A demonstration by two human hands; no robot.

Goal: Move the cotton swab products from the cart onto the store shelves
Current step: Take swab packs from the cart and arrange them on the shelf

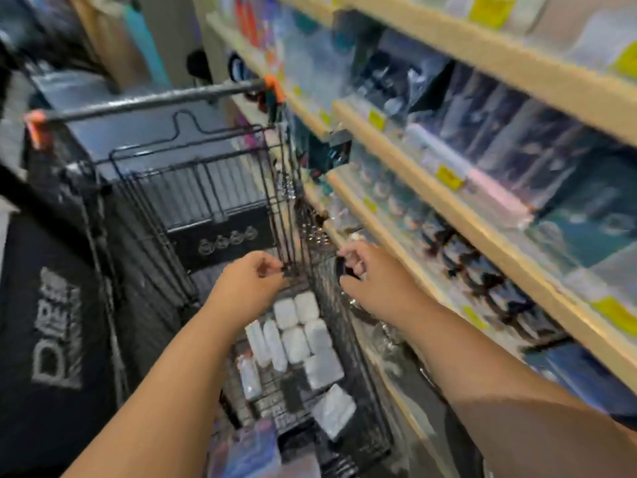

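A black wire cart point(193, 188) with orange handle ends stands in the aisle below me. Several white cotton swab packs point(300, 332) lie in its basket. My left hand point(251, 277) reaches over the basket and pinches the cart's wire wall near its right corner. My right hand point(365, 270) is beside the cart's right side, fingers curled around a small dark thing that blur keeps me from naming. Wooden store shelves point(431, 201) run along the right, full of packaged goods. The whole view is motion-blurred.
Yellow price tags point(448, 177) dot the shelf edges. A black bag with white lettering point(55, 326) hangs at the left of the cart. A colourful packet point(248, 450) lies at the cart's near end. Dark hanging goods point(320, 150) jut out from the shelf above the cart.
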